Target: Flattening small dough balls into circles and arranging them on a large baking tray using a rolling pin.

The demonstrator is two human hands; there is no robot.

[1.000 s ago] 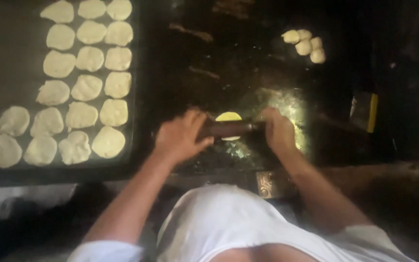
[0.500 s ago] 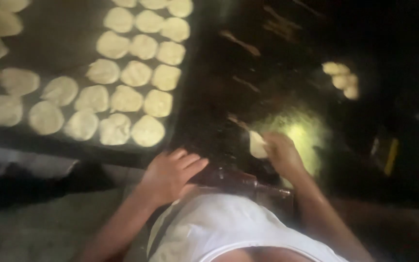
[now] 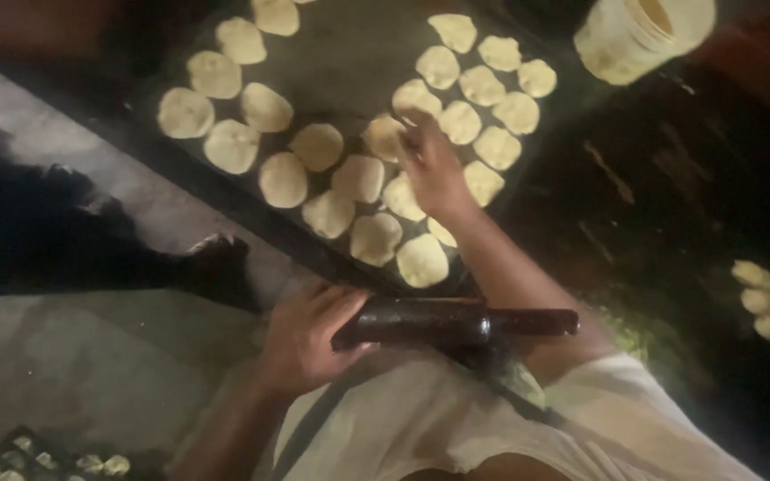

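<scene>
Your left hand (image 3: 300, 343) clamped on dark rolling pin (image 3: 452, 323), long axis left-right, near your lap. Right hand (image 3: 434, 169) over tray (image 3: 349, 53), fingertips on dough disc (image 3: 383, 135), grip unclear. Cream tub (image 3: 639, 36) far right.

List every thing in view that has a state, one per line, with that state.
Left hand: closed on one end of the rolling pin.
Dark wooden rolling pin: held level, off the work surface.
Right hand: reaching over the tray, fingertips on a dough disc.
Pale flattened dough discs: lying flat in rows, a few overlapping.
Dark flat tray: mostly filled with discs.
Small pale dough balls: unrolled, clustered at the right.
Cream plastic tub: lying tilted, open.
</scene>
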